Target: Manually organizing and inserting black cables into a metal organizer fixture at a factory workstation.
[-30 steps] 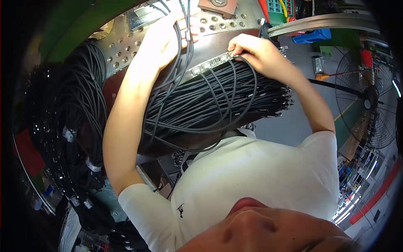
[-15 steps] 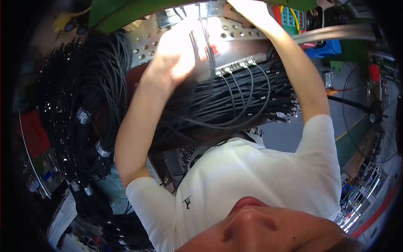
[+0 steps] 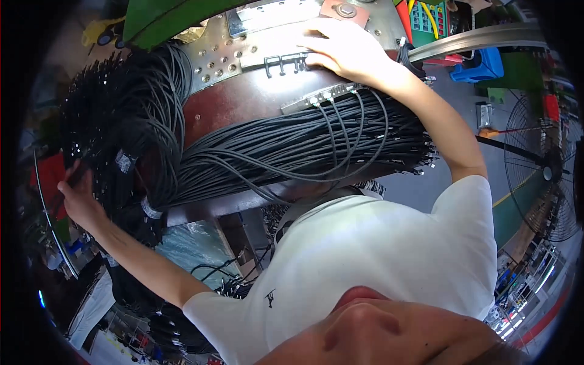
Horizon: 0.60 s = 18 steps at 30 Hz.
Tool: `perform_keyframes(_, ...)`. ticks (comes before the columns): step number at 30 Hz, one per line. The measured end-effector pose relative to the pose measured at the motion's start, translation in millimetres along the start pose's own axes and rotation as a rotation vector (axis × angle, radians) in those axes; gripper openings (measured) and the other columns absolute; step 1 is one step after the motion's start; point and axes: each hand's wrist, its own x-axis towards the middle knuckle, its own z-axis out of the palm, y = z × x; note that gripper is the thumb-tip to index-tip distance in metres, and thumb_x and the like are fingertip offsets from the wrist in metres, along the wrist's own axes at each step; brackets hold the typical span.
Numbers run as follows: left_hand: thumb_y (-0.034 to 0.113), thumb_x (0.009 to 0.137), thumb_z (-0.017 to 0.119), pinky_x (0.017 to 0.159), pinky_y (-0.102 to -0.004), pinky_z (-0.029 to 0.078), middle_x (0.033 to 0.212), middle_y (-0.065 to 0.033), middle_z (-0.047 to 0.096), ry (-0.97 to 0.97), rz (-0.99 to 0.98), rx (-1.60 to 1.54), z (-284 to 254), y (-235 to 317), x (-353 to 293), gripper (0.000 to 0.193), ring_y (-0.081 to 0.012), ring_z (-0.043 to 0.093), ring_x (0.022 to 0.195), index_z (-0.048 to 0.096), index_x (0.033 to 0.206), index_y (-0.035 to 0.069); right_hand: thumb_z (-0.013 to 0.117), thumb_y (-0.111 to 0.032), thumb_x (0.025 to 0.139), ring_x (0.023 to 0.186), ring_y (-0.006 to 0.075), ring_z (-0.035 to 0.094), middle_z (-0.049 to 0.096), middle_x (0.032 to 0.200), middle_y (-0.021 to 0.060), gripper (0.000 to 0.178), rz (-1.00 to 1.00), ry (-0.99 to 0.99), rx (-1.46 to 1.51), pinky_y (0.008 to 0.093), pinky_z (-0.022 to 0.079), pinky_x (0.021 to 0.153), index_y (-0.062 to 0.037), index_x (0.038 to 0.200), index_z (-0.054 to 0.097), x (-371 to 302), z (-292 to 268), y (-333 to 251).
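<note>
Left hand: gripping black cable beside hanging bundle.
Right hand: resting flat, fingers spread, on metal bracket.

The right hand lies flat, palm down, fingers spread and pointing left, right at the top edge of the metal plate. Its wrist bends sharply and the forearm runs down and away from the plate to a bent elbow at the white sleeve. The left hand is far out to the left of the plate, well below it, fingers curled closed around something thin and dark, arm stretched nearly straight from the shoulder.
</note>
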Motion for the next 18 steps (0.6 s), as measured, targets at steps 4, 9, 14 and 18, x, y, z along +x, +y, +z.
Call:
perform_keyframes(4, 0.04, 0.099, 0.027, 0.061, -0.0239, 0.052, 0.077, -0.0142, 0.065, -0.614, -0.255, 0.368, -4.5, -8.8, -23.5, 0.058, -0.0165, 0.062, 0.064, 0.059, 0.104, -0.008, 0.065, -0.025, 0.081, 0.095, 0.0247, 0.058, 0.061, 0.102, 0.0062, 0.032, 0.024, -0.114, 0.143, 0.0327, 0.046, 0.086, -0.0127, 0.11, 0.063, -32.2, -25.3, -7.2)
perform_keyframes(9, 0.031, 0.098, 0.039, 0.069, -0.0268, 0.052, 0.089, -0.015, 0.067, -1.485, -0.725, 0.054, 150.2, 1.7, -183.9, 0.041, -0.0177, 0.065, 0.073, 0.057, 0.11, -0.005, 0.063, -0.016, 0.082, 0.087, 0.0242, 0.059, 0.061, 0.094, 0.0082, 0.022, 0.025, -0.162, 0.276, 0.0327, 0.048, 0.078, -0.0099, 0.104, 0.064, -46.5, -25.6, -20.4)
perform_keyframes(14, 0.033, 0.096, 0.045, 0.067, -0.0295, 0.05, 0.086, -0.0075, 0.061, -1.508, -1.038, -0.64, 193.2, 9.5, -243.1, 0.039, -0.0142, 0.058, 0.076, 0.052, 0.111, -0.002, 0.057, -0.015, 0.084, 0.088, 0.0274, 0.06, 0.064, 0.086, 0.0122, 0.02, -0.14, 0.217, 0.137, 0.0355, 0.046, 0.081, -0.0018, 0.098, 0.063, 16.1, -7.9, 6.4)
perform_keyframes(18, 0.027, 0.097, 0.044, 0.047, -0.0227, 0.041, 0.057, 0.0018, 0.039, -1.014, -1.082, -0.677, 266.7, 9.0, -174.5, 0.026, -0.0089, 0.039, 0.047, 0.05, 0.094, 0.001, 0.058, -0.029, 0.085, 0.081, 0.0248, 0.062, 0.066, 0.095, 0.0155, 0.029, 0.439, -0.212, 0.172, 0.0335, 0.05, 0.074, -0.0059, 0.101, 0.066, 51.0, 35.7, 72.6)
